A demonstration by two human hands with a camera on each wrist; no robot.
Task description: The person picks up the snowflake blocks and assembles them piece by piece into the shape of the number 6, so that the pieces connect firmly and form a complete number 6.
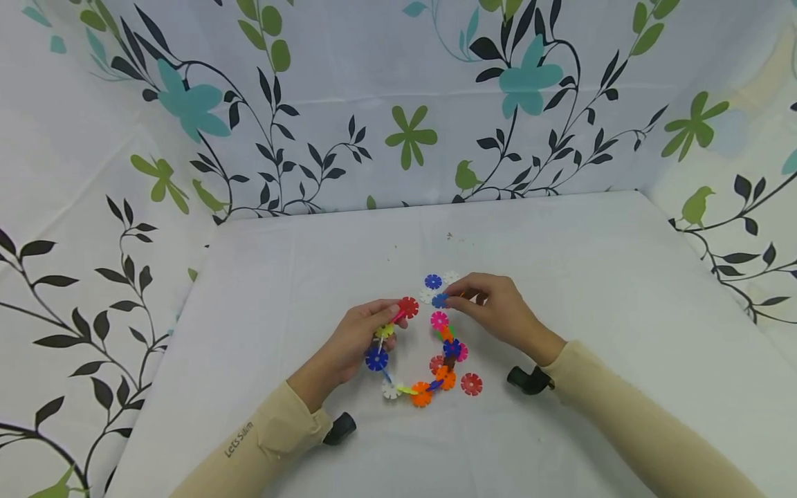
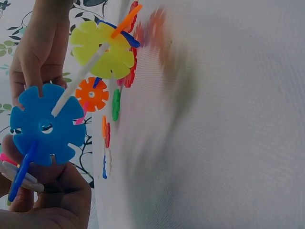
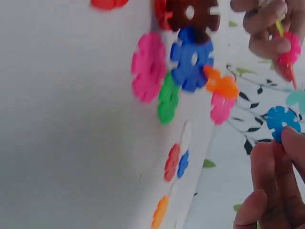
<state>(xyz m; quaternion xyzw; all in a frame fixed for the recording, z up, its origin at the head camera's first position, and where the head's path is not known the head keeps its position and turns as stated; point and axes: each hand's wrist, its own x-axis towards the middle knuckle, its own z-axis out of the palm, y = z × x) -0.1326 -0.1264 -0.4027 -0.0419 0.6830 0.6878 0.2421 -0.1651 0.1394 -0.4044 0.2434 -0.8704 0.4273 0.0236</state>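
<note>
My left hand (image 1: pixel 358 339) grips one end of a chain of interlocking plastic snowflake discs, with a red disc (image 1: pixel 408 307) poking past its fingertips. Just behind that one, a pink disc (image 3: pixel 289 47) sits at the fingers. The chain curves down through a blue disc (image 1: pixel 376 359) and an orange disc (image 1: pixel 421 395), then up the right side to a pink disc (image 1: pixel 438 320). Between thumb and fingertips, my right hand (image 1: pixel 501 308) pinches a single blue disc (image 3: pixel 282 121), apart from the red one.
Beyond the chain lie several loose discs, among them a blue disc (image 1: pixel 432 281) and a white disc (image 1: pixel 451 277) beside the right fingers. A loose red disc (image 1: pixel 471 384) lies right of the chain. Patterned cloth (image 1: pixel 336 69) backs the white table (image 1: pixel 280 277).
</note>
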